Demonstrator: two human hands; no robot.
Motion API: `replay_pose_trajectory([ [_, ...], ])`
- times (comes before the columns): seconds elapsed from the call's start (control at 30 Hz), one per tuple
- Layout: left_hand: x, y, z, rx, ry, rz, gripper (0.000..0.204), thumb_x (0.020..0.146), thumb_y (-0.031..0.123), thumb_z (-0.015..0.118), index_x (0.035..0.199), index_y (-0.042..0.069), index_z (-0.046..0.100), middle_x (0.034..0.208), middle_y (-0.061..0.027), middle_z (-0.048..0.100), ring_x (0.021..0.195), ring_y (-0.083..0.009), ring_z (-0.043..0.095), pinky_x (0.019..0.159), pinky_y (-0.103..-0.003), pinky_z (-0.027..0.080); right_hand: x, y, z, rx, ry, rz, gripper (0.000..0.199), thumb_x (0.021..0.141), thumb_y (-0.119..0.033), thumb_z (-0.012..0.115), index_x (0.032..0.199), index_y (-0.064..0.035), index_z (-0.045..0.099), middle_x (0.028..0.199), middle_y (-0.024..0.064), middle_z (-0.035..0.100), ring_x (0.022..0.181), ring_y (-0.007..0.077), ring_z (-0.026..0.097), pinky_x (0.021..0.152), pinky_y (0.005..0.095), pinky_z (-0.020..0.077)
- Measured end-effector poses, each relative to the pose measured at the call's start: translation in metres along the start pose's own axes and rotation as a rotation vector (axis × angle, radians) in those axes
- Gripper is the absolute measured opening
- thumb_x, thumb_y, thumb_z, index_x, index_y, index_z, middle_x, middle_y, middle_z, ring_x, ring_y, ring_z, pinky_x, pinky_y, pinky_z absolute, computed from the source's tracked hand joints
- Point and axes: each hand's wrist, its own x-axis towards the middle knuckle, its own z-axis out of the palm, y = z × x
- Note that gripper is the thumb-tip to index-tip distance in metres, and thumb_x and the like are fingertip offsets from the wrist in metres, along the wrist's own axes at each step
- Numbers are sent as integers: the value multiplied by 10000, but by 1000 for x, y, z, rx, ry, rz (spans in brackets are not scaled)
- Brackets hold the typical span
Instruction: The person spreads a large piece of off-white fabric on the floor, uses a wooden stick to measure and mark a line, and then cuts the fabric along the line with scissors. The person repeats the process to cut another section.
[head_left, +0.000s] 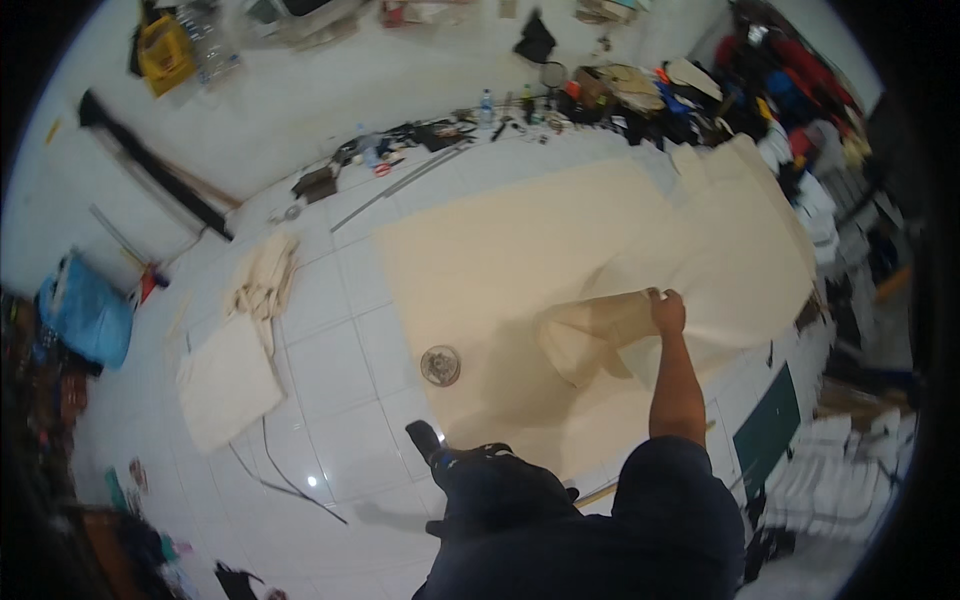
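Note:
My right hand [668, 312] pinches the raised edge of a large cream sheet [520, 230] spread over the tiled floor. Whether it is cloth or paper I cannot tell. Below my fingers a part of the sheet is lifted and folded over, sagging into a loose curl to the left. A round dish-like object [440, 366] with something grey in it rests on the sheet's left part. My left hand is not visible. A dark-covered foot [425, 437] shows by the sheet's near left edge.
Folded cream cloth [230, 383] lies on the tiles at left, beside thin dark cords. Long metal strips [400, 185] and small clutter line the wall. Heaped bags and clothes [790, 90] crowd the far right. A dark green mat [768, 430] lies at right, a blue bag [88, 312] at left.

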Motion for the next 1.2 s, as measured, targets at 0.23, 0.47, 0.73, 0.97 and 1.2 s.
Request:
replay_pose_trajectory([
  [0.23,247,27,101,-440,-849,-353,240,865,292,690,950,71,646,801,-145,635,669,-297,605,571,-392,508,-34,-37,-42,-47,98,132,472,816,-456,668,960,-7,664,958,228,668,923,378,645,804,444,499],
  [0.47,535,23,151,-370,-890,19,318,880,379,643,1045,108,665,909,-156,672,759,-324,636,677,-441,527,-36,-127,-107,-28,335,87,446,823,-458,671,903,-20,651,906,211,674,889,385,641,753,463,499],
  [0.73,984,254,154,-470,68,761,245,790,199,613,784,-46,621,830,-254,624,840,-419,604,712,-486,480,-1,-280,-218,22,573,145,399,829,-448,673,859,-51,655,808,196,671,813,390,644,705,468,494],
  [0.97,843,655,-54,-1094,-860,1434,390,852,375,659,987,10,632,991,-157,670,933,-301,647,821,-397,498,-25,-365,-249,-74,782,166,328,832,-333,684,830,-7,648,744,199,640,713,332,633,649,414,468],
  [1.2,684,670,-156,-860,-2600,1012,1043,746,908,251,1346,82,462,1023,-116,619,909,-212,586,830,-356,479,-115,-422,-267,-27,915,118,306,817,-257,717,754,12,584,656,142,586,608,263,553,608,359,448],
])
